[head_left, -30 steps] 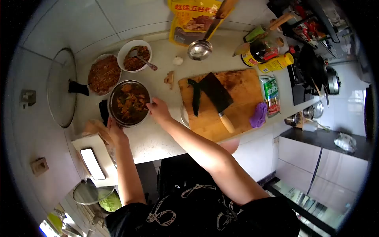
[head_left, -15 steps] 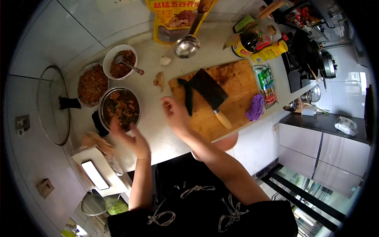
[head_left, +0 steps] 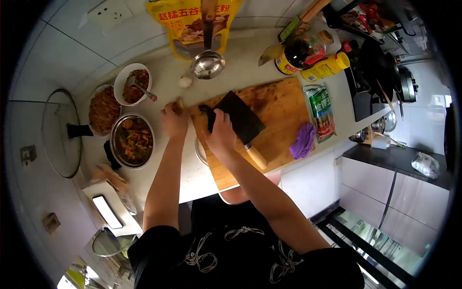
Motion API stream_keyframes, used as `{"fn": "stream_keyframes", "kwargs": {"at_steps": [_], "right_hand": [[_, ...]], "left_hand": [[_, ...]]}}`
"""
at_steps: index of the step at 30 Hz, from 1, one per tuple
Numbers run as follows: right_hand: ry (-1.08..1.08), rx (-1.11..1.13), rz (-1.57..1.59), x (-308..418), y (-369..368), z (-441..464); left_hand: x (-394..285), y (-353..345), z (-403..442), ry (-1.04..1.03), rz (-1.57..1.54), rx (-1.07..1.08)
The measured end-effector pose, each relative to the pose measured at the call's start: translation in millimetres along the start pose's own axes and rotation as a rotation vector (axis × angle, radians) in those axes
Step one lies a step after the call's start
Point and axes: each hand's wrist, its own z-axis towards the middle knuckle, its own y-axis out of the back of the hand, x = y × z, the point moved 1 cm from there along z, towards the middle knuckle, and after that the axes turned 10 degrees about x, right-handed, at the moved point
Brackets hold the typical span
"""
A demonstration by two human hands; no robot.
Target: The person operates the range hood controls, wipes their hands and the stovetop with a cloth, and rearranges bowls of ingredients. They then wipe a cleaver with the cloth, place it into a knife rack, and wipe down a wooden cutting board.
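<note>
My left hand is closed on a piece of ginger on the counter, just left of the wooden cutting board. On the board's left part, my right hand has its fingers wrapped over a dark green cucumber, whose lower part is hidden by the hand. Right beside it lies a cleaver with a dark blade and a pale wooden handle. A garlic bulb sits on the counter beyond my left hand.
Left stand a metal bowl of food, a white bowl with a spoon and a dish of shredded food. A ladle hangs behind. Bottles, a green packet and a purple cloth are at right.
My left hand has moved from above the metal bowl to the ginger. My right hand has come down onto the cucumber. The view has shifted slightly.
</note>
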Motion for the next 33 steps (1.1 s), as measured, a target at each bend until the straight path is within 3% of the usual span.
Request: {"fn": "stream_keyframes", "kwargs": {"at_steps": [3, 6, 8, 11, 12, 15, 16, 18, 20, 26, 30, 31, 33], "right_hand": [[-0.017, 0.090, -0.019, -15.0, -2.9, 7.7], [0.047, 0.091, 0.047, -20.1, -3.7, 14.8], [0.104, 0.061, 0.167, -13.1, 3.3, 15.5], [0.187, 0.257, 0.439, -8.6, 4.5, 37.9], [0.119, 0.279, 0.458, -2.1, 1.1, 45.8], [0.202, 0.342, 0.582, 17.3, -2.9, 59.8], [0.267, 0.360, 0.569, 20.8, -11.3, 69.1], [0.203, 0.320, 0.552, 33.0, -22.1, 78.5], [0.135, 0.310, 0.547, 44.8, -28.0, 87.9], [0.219, -0.010, 0.446, 42.1, -71.8, 119.1], [0.210, 0.051, 0.475, 39.4, -60.5, 97.2], [0.260, -0.034, 0.408, 35.2, -61.6, 91.5], [0.353, 0.003, 0.470, 20.6, -49.1, 72.2]], "left_hand": [[-3.5, 0.9, -2.3, -0.007, 0.099, -0.006], [-8.4, 5.2, -11.5, 0.023, -0.136, -0.079], [-12.6, 9.6, -19.5, 0.153, -0.468, 0.024], [-41.9, 24.8, -40.0, 0.333, -0.797, 0.026], [-47.4, 27.5, -43.0, 0.386, -0.878, 0.000], [-40.5, 26.1, -37.4, 0.471, -1.045, -0.073], [-38.0, 26.3, -34.3, 0.443, -1.074, -0.094], [-34.1, 25.6, -24.2, 0.385, -1.129, -0.129], [-29.1, 22.1, -10.9, 0.355, -1.141, -0.133], [-16.2, 10.8, 28.0, 0.275, -1.107, -0.083], [-4.0, 5.3, 26.7, 0.213, -1.002, -0.033], [-18.2, 8.2, 19.9, 0.191, -1.016, -0.035], [-50.9, 32.4, -6.7, 0.235, -0.816, 0.041]]}}
